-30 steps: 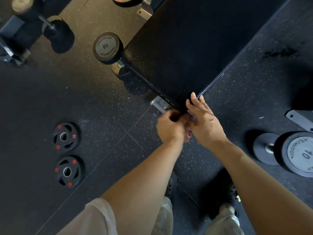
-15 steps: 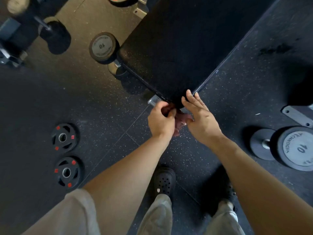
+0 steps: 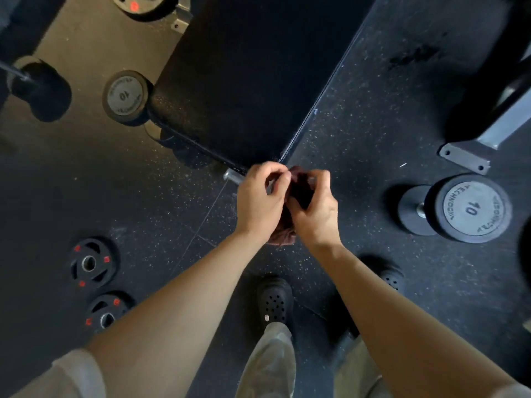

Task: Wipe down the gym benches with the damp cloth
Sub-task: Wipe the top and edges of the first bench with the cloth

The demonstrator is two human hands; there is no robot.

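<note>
2 hands meet just below the near corner of 1 black padded bench, and between them sits 1 dark reddish cloth. The left hand has its fingers curled over the cloth's upper left edge, thumb and forefinger pinching it; the right hand curls round the cloth from the other side, its grip closed on the bunched fabric. A fold of the cloth hangs out under the 2 wrists. Both forearms are bare and reach forward from the lower corners of the view, converging at the grip. The cloth is held in the air just off the bench corner; whether it touches the pad cannot be told.

Left of the grip, on the speckled rubber floor, lie 2 small weight plates with red marks. 1 dumbbell stands beside the bench's left edge, its end cap reading "10". Right of the grip lies 1 more dumbbell, marked "10" and "TECHNOGYM". Below the grip, 2 black perforated clogs show under light trousers.
</note>
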